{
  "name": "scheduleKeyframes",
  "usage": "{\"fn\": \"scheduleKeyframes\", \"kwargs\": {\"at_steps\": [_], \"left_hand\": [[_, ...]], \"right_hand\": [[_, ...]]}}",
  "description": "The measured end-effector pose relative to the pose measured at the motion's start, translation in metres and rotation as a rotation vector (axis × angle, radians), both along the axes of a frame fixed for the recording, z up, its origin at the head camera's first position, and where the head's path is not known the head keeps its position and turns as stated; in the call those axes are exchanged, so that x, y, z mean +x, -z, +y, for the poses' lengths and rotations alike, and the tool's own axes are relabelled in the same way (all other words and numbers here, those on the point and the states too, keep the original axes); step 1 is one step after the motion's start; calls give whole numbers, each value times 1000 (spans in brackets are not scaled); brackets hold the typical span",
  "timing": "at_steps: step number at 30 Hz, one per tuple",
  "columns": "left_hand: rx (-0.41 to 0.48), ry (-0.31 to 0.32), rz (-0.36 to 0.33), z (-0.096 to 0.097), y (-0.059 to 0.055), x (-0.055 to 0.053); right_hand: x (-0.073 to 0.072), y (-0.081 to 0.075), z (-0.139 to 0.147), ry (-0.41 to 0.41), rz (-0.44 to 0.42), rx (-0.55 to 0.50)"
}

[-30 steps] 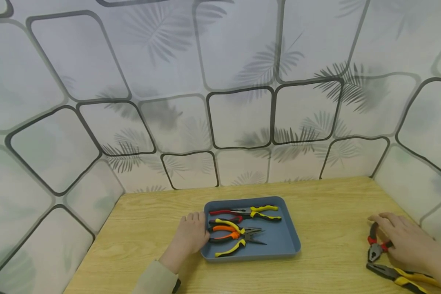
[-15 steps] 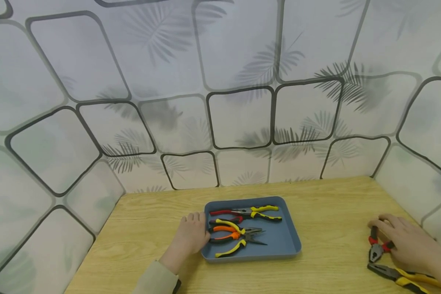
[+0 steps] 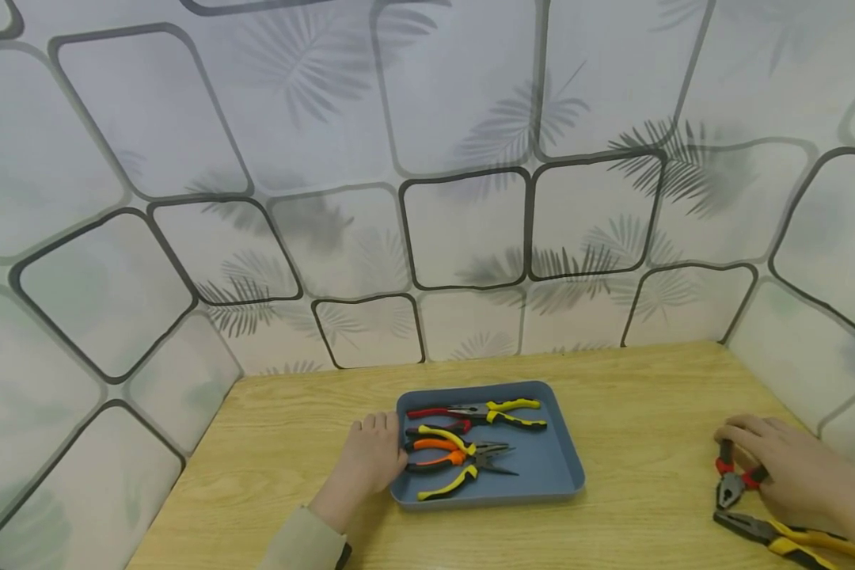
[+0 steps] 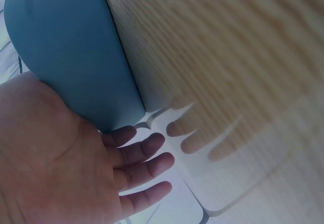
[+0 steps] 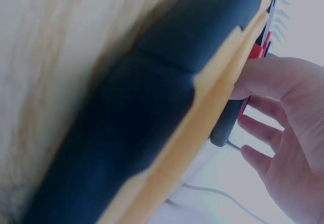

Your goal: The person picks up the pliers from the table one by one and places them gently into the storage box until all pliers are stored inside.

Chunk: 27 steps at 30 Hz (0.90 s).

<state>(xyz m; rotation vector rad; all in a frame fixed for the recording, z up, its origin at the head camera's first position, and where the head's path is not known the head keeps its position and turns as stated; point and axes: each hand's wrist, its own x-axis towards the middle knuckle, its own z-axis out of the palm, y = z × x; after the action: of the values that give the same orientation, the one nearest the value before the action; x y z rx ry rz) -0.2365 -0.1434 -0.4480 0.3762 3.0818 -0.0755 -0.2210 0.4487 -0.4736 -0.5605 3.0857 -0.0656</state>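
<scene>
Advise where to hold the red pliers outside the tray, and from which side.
Red pliers: probably the splayed handles, from above on the right, where the right grip is. They point away from the yellow pliers, which lie close to the jaws.

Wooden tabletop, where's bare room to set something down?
Bare: tabletop between the tray and the right hand, left of the left hand, and behind the tray to the wall. Crowded: the tray's left and middle, with overlapping pliers, and the near right, where red-handled pliers and yellow-handled pliers lie at the right hand.
</scene>
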Motion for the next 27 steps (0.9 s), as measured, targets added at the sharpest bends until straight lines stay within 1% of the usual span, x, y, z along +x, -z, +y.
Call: {"fn": "scheduleKeyframes", "kwargs": {"at_steps": [5,11,19,23,27], "left_hand": [[4,1,2,-1,2,0],[7,2,-5,-1,3,-2],[11,9,32,-2,3,-1],[18,13,42,-1,1,1],[21,11,33,0,0,2]], "right_hand": [[-2,-2,2,-6,-4,13],[-5,-3,4,-17,-1,53],[-7,-7,6,-30,-19,87],[-7,-9,6,-29,-22,96],[-6,-9,5,-26,-27,109]]}}
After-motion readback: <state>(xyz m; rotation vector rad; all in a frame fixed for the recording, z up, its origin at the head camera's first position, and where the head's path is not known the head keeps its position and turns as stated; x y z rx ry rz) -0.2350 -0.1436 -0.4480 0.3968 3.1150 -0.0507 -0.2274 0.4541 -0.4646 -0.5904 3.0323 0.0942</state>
